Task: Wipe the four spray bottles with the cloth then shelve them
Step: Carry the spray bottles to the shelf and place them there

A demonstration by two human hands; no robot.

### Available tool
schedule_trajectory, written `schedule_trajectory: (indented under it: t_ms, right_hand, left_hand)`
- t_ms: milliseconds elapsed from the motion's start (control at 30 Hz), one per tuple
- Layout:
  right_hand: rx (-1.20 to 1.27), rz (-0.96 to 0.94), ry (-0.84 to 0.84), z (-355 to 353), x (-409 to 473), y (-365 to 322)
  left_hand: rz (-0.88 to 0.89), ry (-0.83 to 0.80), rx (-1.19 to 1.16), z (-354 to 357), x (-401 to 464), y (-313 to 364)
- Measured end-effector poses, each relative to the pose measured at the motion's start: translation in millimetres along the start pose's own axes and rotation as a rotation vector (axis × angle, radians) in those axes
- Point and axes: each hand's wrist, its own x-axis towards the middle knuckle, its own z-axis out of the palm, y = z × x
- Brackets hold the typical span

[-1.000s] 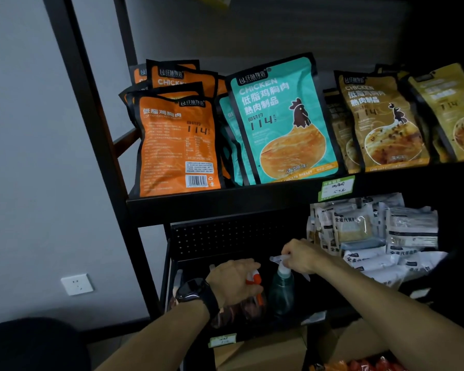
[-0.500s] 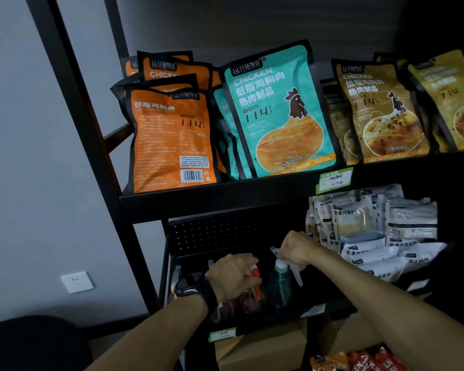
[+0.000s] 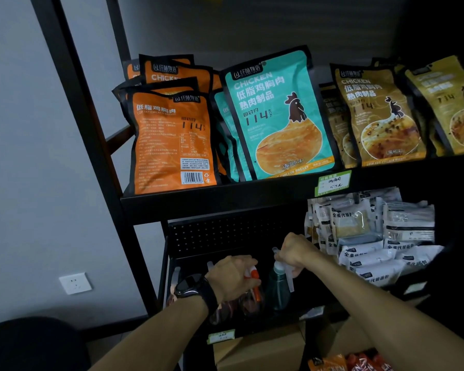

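While the left hand (image 3: pixel 233 277) is clamping the red bottle (image 3: pixel 252 295) and the right hand (image 3: pixel 296 253) the green bottle's (image 3: pixel 279 287) head at its 3 o'clock, both are best lowering upright onto the shelf (image 3: pixel 319 309).

Left of centre stand orange pouches (image 3: pixel 172 140) edged in black, a teal pouch (image 3: pixel 276 116) printed with a dark rooster mid-frame, mustard-gold pouches (image 3: pixel 381 119) at right. Lower down, a teal-green spray bottle (image 3: pixel 279 287) stands beside an orange-triggered bottle (image 3: pixel 253 290), near white packets (image 3: pixel 386 236), all on black shelving (image 3: pixel 225 199).
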Motion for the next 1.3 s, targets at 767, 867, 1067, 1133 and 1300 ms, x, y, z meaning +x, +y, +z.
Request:
schedule_trajectory:
  t_ms: [767, 867, 1067, 1133, 1300]
  right_hand:
    - [-0.060, -0.357, 0.132, 20.8, -21.9, -35.8]
    - [-0.143, -0.271, 0.007, 37.6, -21.5, -44.1]
    - [-0.195, -0.180, 0.004, 49.1, -20.3, -50.7]
    - [-0.210, -0.168, 0.018, 49.4, -19.0, -52.3]
    - [-0.238, -0.164, 0.032, 52.2, -15.2, -53.6]
  left_hand:
    - [-0.130, -0.235, -0.001, -41.0, -41.4, -61.5]
    - [-0.132, -0.210, 0.003, -38.6, -45.4, -66.5]
    - [-0.135, -0.122, -0.025, -28.3, -44.9, -71.3]
    - [-0.137, -0.095, -0.027, -26.6, -43.8, -71.8]
    - [-0.118, -0.091, -0.043, -26.8, -42.4, -72.6]
